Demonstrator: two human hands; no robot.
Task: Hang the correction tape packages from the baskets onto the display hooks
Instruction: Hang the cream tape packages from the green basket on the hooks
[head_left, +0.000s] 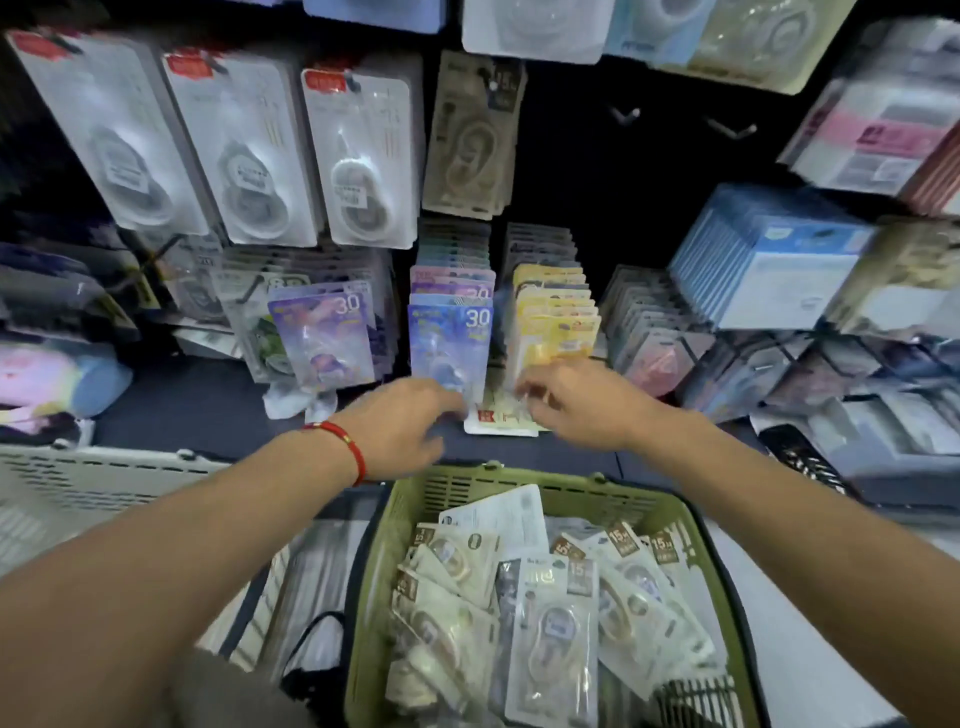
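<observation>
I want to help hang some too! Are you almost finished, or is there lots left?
Lots left. Done: rows of packages already hang on the display. In hand: the left hand and right hand reach for a white package on the shelf. Left: the green basket holds a pile of packages, and two hooks are bare.

Red string bracelet (347, 444) on one wrist, blue boxes (769, 257) stacked on the right, pastel pouch (57, 376) far left.
</observation>
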